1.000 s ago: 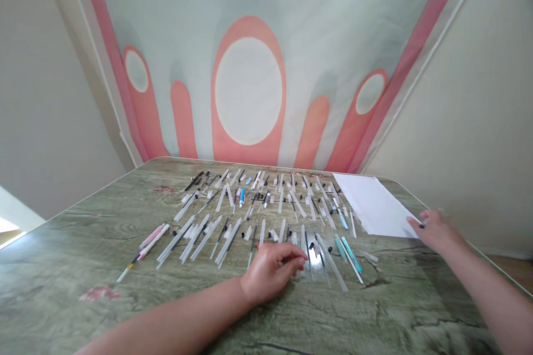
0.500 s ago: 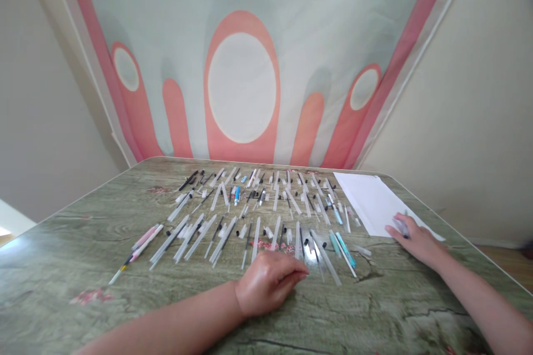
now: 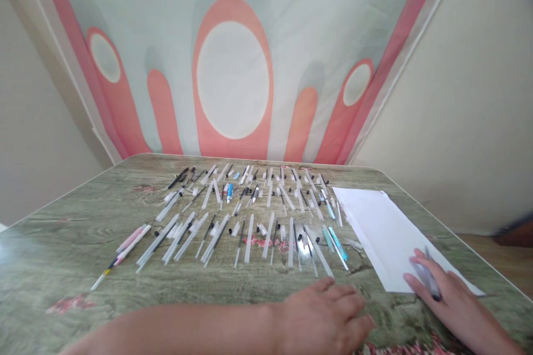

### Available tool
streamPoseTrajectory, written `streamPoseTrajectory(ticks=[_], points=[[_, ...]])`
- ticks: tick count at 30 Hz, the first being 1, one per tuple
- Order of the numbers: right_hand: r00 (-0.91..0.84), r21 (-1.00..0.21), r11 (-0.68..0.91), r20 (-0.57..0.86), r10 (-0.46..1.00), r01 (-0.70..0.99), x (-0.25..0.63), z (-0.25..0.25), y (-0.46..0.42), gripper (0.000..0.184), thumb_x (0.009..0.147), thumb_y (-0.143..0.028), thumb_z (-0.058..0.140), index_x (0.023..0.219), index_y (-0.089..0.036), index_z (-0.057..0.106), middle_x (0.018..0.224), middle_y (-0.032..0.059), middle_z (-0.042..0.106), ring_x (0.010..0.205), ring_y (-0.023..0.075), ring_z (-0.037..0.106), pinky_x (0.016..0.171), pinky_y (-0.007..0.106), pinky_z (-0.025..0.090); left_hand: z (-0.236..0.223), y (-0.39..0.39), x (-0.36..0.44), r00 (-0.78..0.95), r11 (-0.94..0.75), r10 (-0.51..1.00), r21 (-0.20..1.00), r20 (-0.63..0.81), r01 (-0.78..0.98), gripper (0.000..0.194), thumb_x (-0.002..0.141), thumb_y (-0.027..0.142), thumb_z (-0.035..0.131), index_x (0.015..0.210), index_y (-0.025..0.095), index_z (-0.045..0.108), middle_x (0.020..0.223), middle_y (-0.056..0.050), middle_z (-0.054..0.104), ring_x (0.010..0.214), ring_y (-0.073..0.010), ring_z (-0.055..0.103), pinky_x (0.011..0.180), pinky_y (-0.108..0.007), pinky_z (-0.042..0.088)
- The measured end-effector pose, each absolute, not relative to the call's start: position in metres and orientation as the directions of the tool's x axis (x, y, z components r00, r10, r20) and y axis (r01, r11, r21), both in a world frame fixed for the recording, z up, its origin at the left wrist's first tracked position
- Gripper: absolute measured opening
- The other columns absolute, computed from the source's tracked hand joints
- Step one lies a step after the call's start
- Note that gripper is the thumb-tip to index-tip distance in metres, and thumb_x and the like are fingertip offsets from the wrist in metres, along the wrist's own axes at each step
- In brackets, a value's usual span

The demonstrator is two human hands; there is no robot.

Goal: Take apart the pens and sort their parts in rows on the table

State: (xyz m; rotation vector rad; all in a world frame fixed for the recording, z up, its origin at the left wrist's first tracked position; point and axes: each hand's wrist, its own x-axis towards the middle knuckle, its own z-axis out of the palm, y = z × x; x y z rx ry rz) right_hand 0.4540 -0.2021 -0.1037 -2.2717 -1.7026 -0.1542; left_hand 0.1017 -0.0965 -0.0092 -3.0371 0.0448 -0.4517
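Observation:
My right hand (image 3: 453, 302) is at the right, closed on a pen (image 3: 425, 274) with a clear body and a dark end. Thumb and fingers rest at the near end of a white sheet of paper (image 3: 370, 222). Low in the middle, my left hand (image 3: 327, 316) reaches to the right over the table, palm down with loosely spread fingers and nothing seen in it. Just beyond its fingertips lies a clear pen tube (image 3: 320, 255).
Rows of pen parts spread across the wood-patterned table (image 3: 91, 233): clear tubes (image 3: 249, 241), dark refills, small caps. A blue piece (image 3: 230, 193), turquoise pen parts (image 3: 338, 244) and pink-and-white pens (image 3: 130, 244) lie among them. A printed cloth (image 3: 233, 147) hangs behind.
The paper has come nearer to me together with my right hand and the pen. My left hand has moved right and closer, its fingers opening from a closed shape.

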Motion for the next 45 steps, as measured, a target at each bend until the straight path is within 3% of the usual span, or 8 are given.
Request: streamPoseTrajectory(ticks=[6, 13, 17, 19, 24, 28, 35, 45], points=[[0.308, -0.239, -0.235, 0.343, 0.887, 0.942, 0.444, -0.070, -0.208, 0.044, 0.083, -0.051, 0.044, 0.116, -0.023, 0.053, 0.122, 0.0111, 0.059, 0.110, 0.0326, 0.055, 0.096, 0.047, 0.040, -0.028, -0.111, 0.181, 0.959, -0.999, 0.033, -0.014, 0.281, 0.038, 0.076, 0.085, 0.061, 0.027, 0.132, 0.002, 0.039, 0.140, -0.023, 0.034, 0.131, -0.0338, 0.029, 0.101, -0.048, 0.028], [0.417, -0.831, -0.096, 0.171, 0.893, 0.548, 0.420, -0.002, -0.156, 0.044, 0.087, -0.052, 0.040, 0.118, -0.026, 0.056, 0.102, 0.0076, 0.065, 0.089, 0.0246, 0.063, 0.075, 0.035, 0.051, -0.040, -0.115, 0.209, 0.967, -0.987, 0.155, 0.081, 0.201, 0.141, 0.091, 0.080, 0.070, 0.020, 0.134, 0.000, 0.036, 0.141, -0.023, 0.032, 0.132, -0.0339, 0.026, 0.105, -0.046, 0.022], [0.473, -0.962, -0.107, 0.025, 0.881, 0.250, 0.411, -0.013, -0.105, 0.034, 0.076, -0.052, 0.060, 0.075, -0.018, 0.063, 0.050, -0.0028, 0.050, 0.045, 0.0101, 0.044, 0.042, 0.022, 0.037, -0.041, -0.113, 0.209, 0.973, -0.989, 0.136, 0.078, 0.188, 0.123, 0.087, 0.083, 0.066, 0.017, 0.135, -0.001, 0.034, 0.142, -0.022, 0.031, 0.132, -0.0333, 0.026, 0.106, -0.045, 0.021], [0.451, -0.977, -0.103, -0.008, 0.892, 0.186, 0.411, -0.024, -0.085, 0.041, 0.077, -0.057, 0.056, 0.074, -0.017, 0.062, 0.048, -0.0028, 0.048, 0.039, 0.0086, 0.039, 0.036, 0.021, 0.029, -0.044, -0.111, 0.211, 0.975, -0.991, 0.125, 0.073, 0.186, 0.113, 0.083, 0.084, 0.064, 0.017, 0.135, 0.000, 0.035, 0.141, -0.021, 0.032, 0.132, -0.0334, 0.026, 0.105, -0.046, 0.021], [0.397, -0.987, -0.093, -0.033, 0.917, 0.131, 0.417, -0.039, -0.070, 0.047, 0.076, -0.060, 0.054, 0.088, -0.015, 0.063, 0.077, 0.0104, 0.066, 0.065, 0.0195, 0.061, 0.047, 0.026, 0.042, -0.057, -0.109, 0.215, 0.961, -0.993, 0.115, 0.005, 0.250, 0.118, 0.068, 0.089, 0.050, 0.021, 0.134, 0.000, 0.034, 0.140, -0.021, 0.034, 0.131, -0.0325, 0.026, 0.104, -0.046, 0.022], [0.394, -0.974, -0.079, 0.012, 0.919, 0.214, 0.421, -0.041, -0.080, 0.035, 0.073, -0.047, 0.065, 0.089, -0.017, 0.060, 0.076, 0.0066, 0.066, 0.062, 0.0163, 0.057, 0.051, 0.025, 0.042, -0.066, -0.109, 0.219, 0.962, -0.992, 0.095, -0.050, 0.256, 0.112, 0.057, 0.090, 0.035, 0.023, 0.134, 0.001, 0.035, 0.139, -0.020, 0.036, 0.129, -0.0326, 0.029, 0.103, -0.047, 0.023], [0.439, -0.874, -0.157, 0.070, 0.896, 0.460, 0.422, -0.051, -0.086, 0.017, 0.076, -0.036, 0.056, 0.074, -0.020, 0.057, 0.052, -0.0037, 0.054, 0.046, 0.0117, 0.045, 0.045, 0.023, 0.033, -0.062, -0.110, 0.220, 0.961, -0.991, 0.108, -0.046, 0.254, 0.123, 0.058, 0.089, 0.036, 0.025, 0.134, 0.001, 0.035, 0.139, -0.020, 0.036, 0.129, -0.0325, 0.030, 0.102, -0.047, 0.023], [0.422, -0.703, -0.196, 0.161, 0.892, 0.684, 0.413, -0.041, -0.086, 0.009, 0.070, -0.030, 0.053, 0.067, -0.022, 0.056, 0.059, -0.0034, 0.059, 0.060, 0.0168, 0.054, 0.058, 0.026, 0.039, -0.055, -0.111, 0.214, 0.954, -0.992, 0.118, -0.014, 0.276, 0.127, 0.077, 0.087, 0.059, 0.015, 0.133, 0.002, 0.038, 0.138, -0.020, 0.038, 0.130, -0.0317, 0.028, 0.104, -0.046, 0.021]])
